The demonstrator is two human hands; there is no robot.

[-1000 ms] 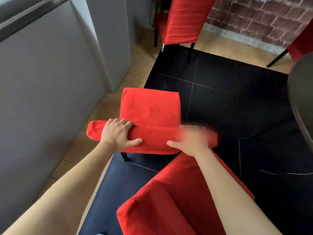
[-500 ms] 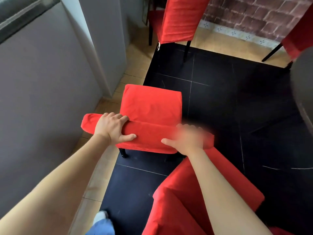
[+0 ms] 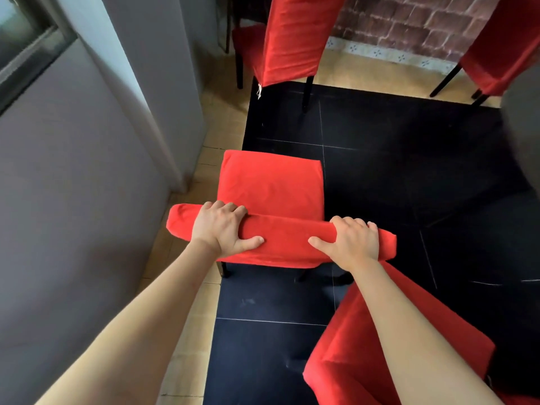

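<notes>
A chair in a red fabric cover [image 3: 271, 182] stands below me, its seat facing away and its dark legs partly hidden under it. Both my hands hold the top of its backrest [image 3: 286, 238]. My left hand [image 3: 222, 229] grips the top edge near its left end, fingers over the far side and thumb on the near side. My right hand [image 3: 353, 241] grips the same edge near its right end in the same way.
A second red-covered chair [image 3: 350, 355] is close at the lower right, under my right forearm. Two more red chairs stand at the back [image 3: 295, 36] and far right [image 3: 502, 54]. A grey wall [image 3: 73, 200] runs along the left. A dark table edge [image 3: 523, 135] is at the right. Floor is black tile and tan tile.
The held chair has shifted a little away from the near chair. My right hand, blurred earlier, now sits still near the backrest's right end. My left hand keeps its grip.
</notes>
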